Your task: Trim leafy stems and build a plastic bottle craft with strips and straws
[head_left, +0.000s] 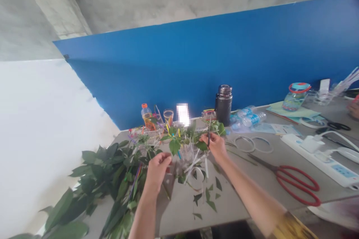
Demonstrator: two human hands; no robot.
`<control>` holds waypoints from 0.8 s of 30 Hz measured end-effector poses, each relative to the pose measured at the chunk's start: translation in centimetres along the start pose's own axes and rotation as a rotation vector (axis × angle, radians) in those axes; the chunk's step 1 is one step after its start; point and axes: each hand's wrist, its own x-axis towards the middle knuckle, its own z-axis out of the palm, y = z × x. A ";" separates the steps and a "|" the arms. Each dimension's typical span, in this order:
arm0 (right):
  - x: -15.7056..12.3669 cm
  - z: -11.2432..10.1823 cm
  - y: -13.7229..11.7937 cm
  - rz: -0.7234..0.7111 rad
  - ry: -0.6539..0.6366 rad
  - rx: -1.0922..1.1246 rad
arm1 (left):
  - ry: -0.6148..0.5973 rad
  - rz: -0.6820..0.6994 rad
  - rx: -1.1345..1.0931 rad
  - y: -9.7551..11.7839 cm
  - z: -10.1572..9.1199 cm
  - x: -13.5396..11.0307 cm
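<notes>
My right hand [214, 147] pinches a thin dark stick [209, 130] upright above a bundle of green leaves [175, 145] with coloured paper strips. My left hand [158, 170] is curled just left of the bundle, and whether it grips something there is hidden. Between my hands stands a transparent plastic cup [186, 153] with white paper strips around it. A large pile of leafy branches [106, 179] lies to the left of my left hand, and loose leaves [206, 198] are scattered on the grey table [193, 216] below the bundle.
Red-handled scissors [297, 185], wire rings [244, 143] and a white power strip [316, 158] lie to the right. A dark thermos [223, 105], water bottles [248, 118] and a lidded jar [295, 97] stand behind. A co-worker's hand [353, 109] shows at the far right.
</notes>
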 end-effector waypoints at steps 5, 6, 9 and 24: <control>0.0 -0.5 -0.4 -0.040 0.013 -0.034 | -0.338 0.024 0.232 -0.5 2.5 -2.5; 0.1 -0.5 -0.5 -0.039 0.024 -0.012 | -0.406 0.009 0.222 -0.4 2.9 -3.0; -0.1 -0.5 -0.9 -0.064 0.057 0.085 | -0.511 -0.020 0.160 0.3 4.5 -4.5; -2.4 -0.4 -1.7 -0.317 -0.066 -0.244 | -0.190 0.439 0.197 2.3 10.6 -2.9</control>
